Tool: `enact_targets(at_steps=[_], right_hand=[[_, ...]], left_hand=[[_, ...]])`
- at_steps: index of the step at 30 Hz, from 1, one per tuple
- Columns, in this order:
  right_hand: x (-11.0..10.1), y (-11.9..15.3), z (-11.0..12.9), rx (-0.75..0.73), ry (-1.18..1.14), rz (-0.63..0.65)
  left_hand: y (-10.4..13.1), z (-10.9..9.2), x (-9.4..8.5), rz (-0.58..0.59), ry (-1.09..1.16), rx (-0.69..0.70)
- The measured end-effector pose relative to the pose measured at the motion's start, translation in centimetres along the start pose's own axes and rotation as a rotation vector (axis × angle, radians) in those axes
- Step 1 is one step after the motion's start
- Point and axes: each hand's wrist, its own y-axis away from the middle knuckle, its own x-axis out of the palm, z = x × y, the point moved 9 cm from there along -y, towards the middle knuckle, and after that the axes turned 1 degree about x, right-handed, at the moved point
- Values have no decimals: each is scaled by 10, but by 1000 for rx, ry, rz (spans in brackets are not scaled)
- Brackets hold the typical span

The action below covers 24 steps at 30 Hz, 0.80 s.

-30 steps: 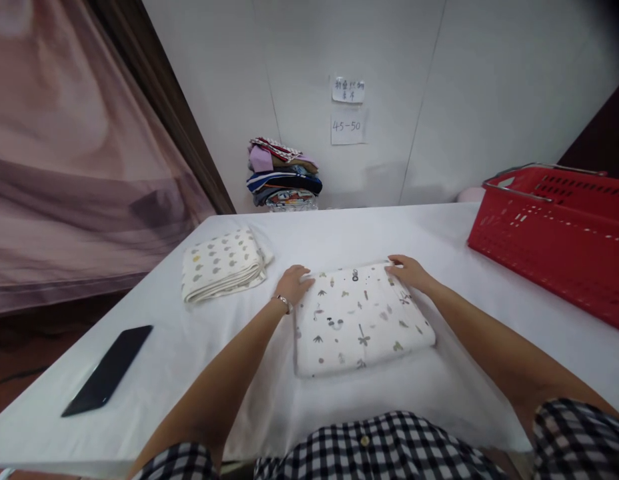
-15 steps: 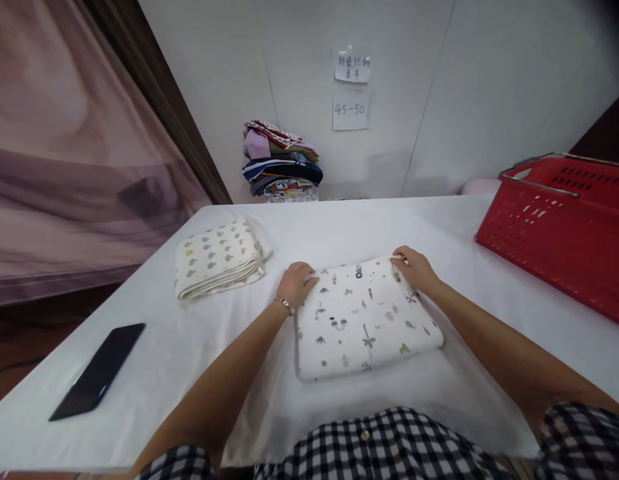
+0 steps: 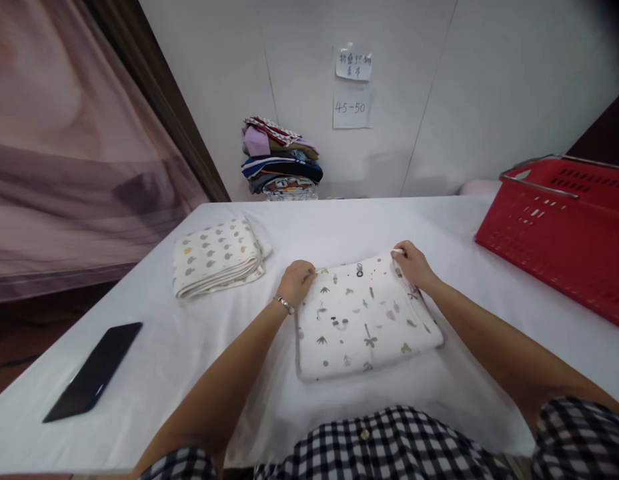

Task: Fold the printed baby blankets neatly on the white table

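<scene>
A folded white cloth printed with small plants and shapes lies on the table in front of me. My left hand pinches its far left corner; a bracelet circles that wrist. At the far right corner, my right hand grips the cloth between thumb and fingers, and that corner is slightly raised. Left of my left hand, a second folded cloth with a grey-green motif rests apart from both hands.
A dark phone-like slab lies at the table's left. On the right stands a red plastic basket with metal handles. Beyond the far edge of the white table is a stack of fabrics. Paper signs hang on the wall.
My right hand has lifted the cloth's far right corner slightly up and away from me. My left hand keeps its hold at the far left corner.
</scene>
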Motion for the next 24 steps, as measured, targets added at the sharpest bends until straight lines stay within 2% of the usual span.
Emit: enact_targets(at_steps=[3, 5, 9, 12, 15, 18, 21, 24], right_hand=[[3, 3, 11, -94, 205, -13], [14, 2, 14, -145, 324, 14], [38, -7, 7, -115, 480, 121], [44, -11, 10, -162, 494, 141], [42, -11, 18, -230, 462, 119], [45, -11, 18, -219, 500, 136], [52, -13, 15, -195, 570, 177], [50, -15, 16, -228, 548, 140]], left_hand=[[0, 10, 0, 17, -44, -131], [-3, 18, 2, 42, -120, -222], [-10, 26, 11, 118, -293, -322], [-10, 30, 14, 140, -307, -359], [-5, 38, 11, 110, -236, -404], [0, 45, 8, 99, -239, -457], [-1, 46, 10, 130, -314, -463], [-3, 42, 11, 137, -334, -444]])
